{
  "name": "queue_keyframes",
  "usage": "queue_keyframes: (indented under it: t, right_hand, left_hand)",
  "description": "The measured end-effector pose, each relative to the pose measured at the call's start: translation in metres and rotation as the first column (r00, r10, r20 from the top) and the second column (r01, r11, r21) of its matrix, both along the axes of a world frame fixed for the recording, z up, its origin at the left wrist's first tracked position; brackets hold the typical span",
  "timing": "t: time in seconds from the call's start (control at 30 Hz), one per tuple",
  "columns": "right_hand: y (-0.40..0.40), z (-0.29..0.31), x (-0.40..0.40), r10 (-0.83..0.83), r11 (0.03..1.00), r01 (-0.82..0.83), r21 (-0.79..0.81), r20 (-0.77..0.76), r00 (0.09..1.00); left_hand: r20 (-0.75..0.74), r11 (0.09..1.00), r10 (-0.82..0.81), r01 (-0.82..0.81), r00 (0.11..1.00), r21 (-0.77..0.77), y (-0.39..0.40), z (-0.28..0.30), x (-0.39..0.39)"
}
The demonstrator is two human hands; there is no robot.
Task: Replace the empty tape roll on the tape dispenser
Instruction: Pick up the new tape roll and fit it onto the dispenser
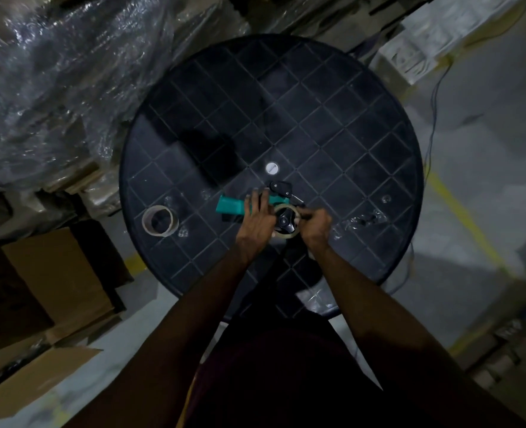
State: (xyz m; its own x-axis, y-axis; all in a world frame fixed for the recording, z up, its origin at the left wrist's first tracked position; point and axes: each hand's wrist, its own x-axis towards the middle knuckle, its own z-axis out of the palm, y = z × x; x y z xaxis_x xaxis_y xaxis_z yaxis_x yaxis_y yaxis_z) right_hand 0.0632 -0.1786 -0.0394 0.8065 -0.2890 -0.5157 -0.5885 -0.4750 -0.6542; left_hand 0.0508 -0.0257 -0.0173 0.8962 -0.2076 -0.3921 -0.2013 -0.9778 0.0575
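Both bare forearms reach forward from the bottom of the view over the near edge of a round black worktop (332, 97) with a diamond grid moulded into its surface. On it lies a tape dispenser (257, 206) with a teal handle pointing left and a black hub on its right end. A tape roll (287, 222) sits around that hub, pale and translucent, its ring showing between the two hands.

Left hand (257, 216): its grip is spread flat, fingers extended over the dispenser body where the teal handle meets the roll, pressing on it rather than wrapping it. Right hand (317, 225): its grip is curled closed at the right edge of the tape roll (the fingertips are hidden under the knuckles, so whether they pinch the roll itself or a loose end of tape cannot be told).

An empty cardboard core (160, 220) stands on its rim well to the left of the dispenser, near the worktop's left edge. A small white disc (271, 168) marks the worktop's centre, just beyond the dispenser. A dark key fob (281, 188) lies just behind the dispenser's head. Cardboard boxes (48, 291) stand on the floor at left, and plastic-wrapped goods (55, 78) are piled beyond them.
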Motion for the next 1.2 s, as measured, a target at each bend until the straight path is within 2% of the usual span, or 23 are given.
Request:
queue_keyframes:
  t: [0.17,0.27,0.4,0.53,0.67,0.83,1.0,1.1,1.2]
  right_hand:
    - [-0.009,0.002,-0.003,0.097,0.995,-0.097,0.001,0.052,0.994]
    - [-0.011,0.019,-0.015,0.139,0.990,-0.139,-0.007,0.091,0.986]
    - [-0.008,0.025,-0.037,0.249,0.967,-0.235,-0.095,0.180,0.952]
    - [0.004,0.032,-0.062,0.288,0.950,-0.265,-0.167,0.135,0.948]
    - [0.016,0.042,-0.088,0.348,0.933,-0.332,-0.141,0.112,0.931]
    - [0.018,0.042,-0.097,0.508,0.861,-0.506,-0.041,0.053,0.860]
    - [0.023,0.043,-0.088,0.489,0.866,-0.495,0.067,0.094,0.867]
    - [0.032,0.063,-0.079,0.461,0.876,-0.457,0.151,0.016,0.888]
    - [0.027,0.068,-0.073,0.435,0.894,-0.422,0.148,-0.061,0.899]
  left_hand:
    - [-0.110,0.992,0.037,-0.050,0.993,-0.114,0.022,0.000,-0.001]
    - [-0.121,0.996,0.045,-0.054,0.992,-0.067,0.030,-0.001,-0.008]
    - [-0.153,0.993,0.104,-0.111,0.983,-0.037,0.024,0.008,-0.017]
    - [-0.194,0.974,0.195,-0.214,0.961,-0.080,0.019,0.009,-0.034]
    - [-0.292,0.940,0.260,-0.310,0.920,-0.139,0.012,0.008,-0.055]
    - [-0.315,0.820,0.340,-0.443,0.886,-0.362,0.007,0.019,-0.075]
    - [-0.331,0.693,0.458,-0.565,0.825,-0.447,-0.005,0.035,-0.081]
    - [-0.395,0.519,0.524,-0.650,0.755,-0.556,-0.017,0.042,-0.084]
    - [-0.499,0.352,0.536,-0.718,0.680,-0.601,-0.019,0.022,-0.086]
